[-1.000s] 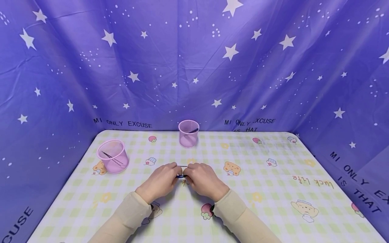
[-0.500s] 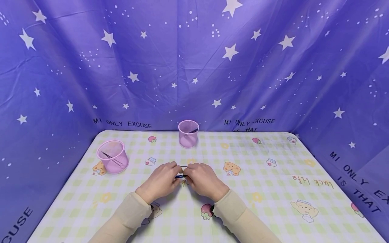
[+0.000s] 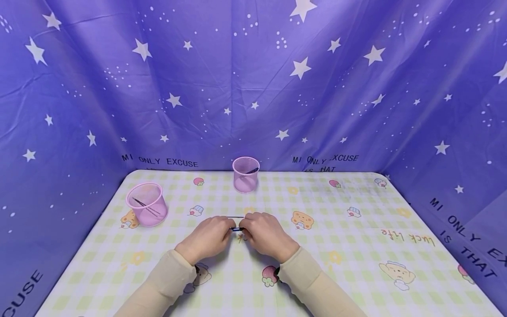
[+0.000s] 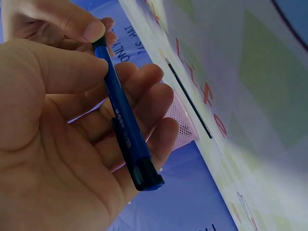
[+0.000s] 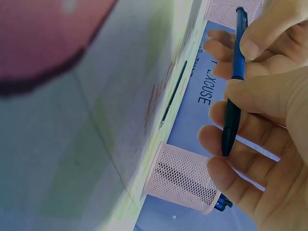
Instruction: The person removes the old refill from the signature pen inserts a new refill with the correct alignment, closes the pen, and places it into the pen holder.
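My left hand (image 3: 208, 238) and right hand (image 3: 270, 236) meet near the middle of the table, with a blue ballpoint pen (image 4: 120, 98) between them. In the left wrist view, the left thumb and fingers pinch the pen's blue barrel, its clip and dark push-button end pointing out over the palm. The right thumb and fingers grip the dark front section (image 5: 232, 115), tip facing the right palm. A thin dark pen refill (image 5: 174, 94) lies on the tablecloth just beyond the hands; in the head view they hide most of it.
A pink mesh cup (image 3: 245, 181) with a dark blue pen in it stands at the back edge. Another pink mesh cup (image 3: 148, 211), at the left, holds thin dark sticks like refills. The checked tablecloth (image 3: 356, 246) ends at a purple starry curtain (image 3: 253, 66).
My left hand has shifted slightly and its fingers have moved on the barrel, so more of the refill shows behind it. The right hand and both cups look the same.
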Available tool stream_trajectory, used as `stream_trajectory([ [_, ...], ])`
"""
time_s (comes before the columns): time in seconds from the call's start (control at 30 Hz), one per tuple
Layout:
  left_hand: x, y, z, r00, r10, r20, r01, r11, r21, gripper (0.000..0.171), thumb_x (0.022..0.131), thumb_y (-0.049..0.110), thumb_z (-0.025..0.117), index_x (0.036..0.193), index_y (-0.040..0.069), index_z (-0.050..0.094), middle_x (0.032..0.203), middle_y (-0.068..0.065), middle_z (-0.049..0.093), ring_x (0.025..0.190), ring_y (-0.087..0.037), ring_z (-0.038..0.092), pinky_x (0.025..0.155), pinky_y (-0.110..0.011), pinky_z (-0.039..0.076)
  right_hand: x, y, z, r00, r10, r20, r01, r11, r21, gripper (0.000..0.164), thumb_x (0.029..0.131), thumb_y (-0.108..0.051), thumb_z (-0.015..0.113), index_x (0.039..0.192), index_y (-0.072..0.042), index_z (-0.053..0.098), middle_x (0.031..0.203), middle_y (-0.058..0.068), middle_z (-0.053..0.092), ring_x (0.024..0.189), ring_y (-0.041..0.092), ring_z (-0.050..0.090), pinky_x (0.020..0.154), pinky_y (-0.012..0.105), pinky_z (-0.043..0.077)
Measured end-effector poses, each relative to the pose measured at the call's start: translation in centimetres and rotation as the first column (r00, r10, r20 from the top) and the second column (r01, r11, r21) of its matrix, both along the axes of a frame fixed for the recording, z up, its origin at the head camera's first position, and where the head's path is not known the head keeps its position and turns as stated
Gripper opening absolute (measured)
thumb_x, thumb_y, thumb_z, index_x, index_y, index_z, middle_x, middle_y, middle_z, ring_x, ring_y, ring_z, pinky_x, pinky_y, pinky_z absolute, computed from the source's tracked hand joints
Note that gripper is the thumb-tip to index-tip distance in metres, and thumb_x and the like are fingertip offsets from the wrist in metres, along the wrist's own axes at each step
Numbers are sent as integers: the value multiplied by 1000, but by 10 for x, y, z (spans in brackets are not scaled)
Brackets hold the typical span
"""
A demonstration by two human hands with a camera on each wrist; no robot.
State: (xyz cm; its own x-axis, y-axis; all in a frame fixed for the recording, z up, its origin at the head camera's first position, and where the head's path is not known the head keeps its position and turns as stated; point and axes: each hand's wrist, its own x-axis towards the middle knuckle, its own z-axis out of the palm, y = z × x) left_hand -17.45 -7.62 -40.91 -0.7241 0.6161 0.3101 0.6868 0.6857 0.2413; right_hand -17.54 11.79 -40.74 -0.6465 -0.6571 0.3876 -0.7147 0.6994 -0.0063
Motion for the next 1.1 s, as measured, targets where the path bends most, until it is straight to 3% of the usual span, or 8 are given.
stream_trajectory([
  [0.73,-2,0,1,1000,-19,-23,19,1000,12,15,78,-1,69,85,12,66,79,2,61,73,-12,58,68,-32,50,-1,-1,-2,1000,-8,-6,8,1000,13,12,77,-11,71,77,-19,64,73,-8,55,67,12,56,60,31,46],
  [1.1,-2,0,1,1000,-3,-25,3,1000,11,19,74,-4,70,80,12,62,76,3,56,70,-12,55,64,-30,47,-1,-1,-2,1000,-4,7,4,1000,13,13,77,-7,69,77,-19,64,73,-9,54,65,11,53,59,30,44],
])
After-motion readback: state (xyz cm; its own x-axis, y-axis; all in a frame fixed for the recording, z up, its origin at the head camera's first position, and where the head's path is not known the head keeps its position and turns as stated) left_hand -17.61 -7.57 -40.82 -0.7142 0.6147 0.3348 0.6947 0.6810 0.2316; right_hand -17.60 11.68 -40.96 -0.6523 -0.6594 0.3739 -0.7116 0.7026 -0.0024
